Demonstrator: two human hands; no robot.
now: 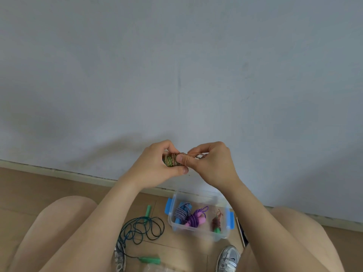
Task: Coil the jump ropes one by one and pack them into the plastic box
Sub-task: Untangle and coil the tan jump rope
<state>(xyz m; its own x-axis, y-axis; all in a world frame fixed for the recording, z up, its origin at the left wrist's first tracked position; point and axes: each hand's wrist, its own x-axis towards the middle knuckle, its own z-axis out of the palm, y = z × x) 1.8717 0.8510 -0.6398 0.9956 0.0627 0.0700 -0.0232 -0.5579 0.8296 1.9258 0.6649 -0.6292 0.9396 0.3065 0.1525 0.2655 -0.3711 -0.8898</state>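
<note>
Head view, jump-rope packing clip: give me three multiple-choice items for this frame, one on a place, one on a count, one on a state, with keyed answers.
1. Where does the plastic box sit?
A. On the floor between the person's legs
B. On a shelf
C. On the person's lap

2. How many coiled ropes lie in the box?
A. One
B. Three
C. Five

3. What state is the dark green rope in?
A. Coiled in the box
B. Held in both hands
C. Loose and uncoiled on the floor

Answers:
1 A, it rests on the wooden floor near the wall, between the knees.
2 B, a blue and white bundle, a purple bundle and a brown bundle show inside.
3 C, it sprawls left of the box, while the left hand and right hand hold a green and brown bundle.
</note>
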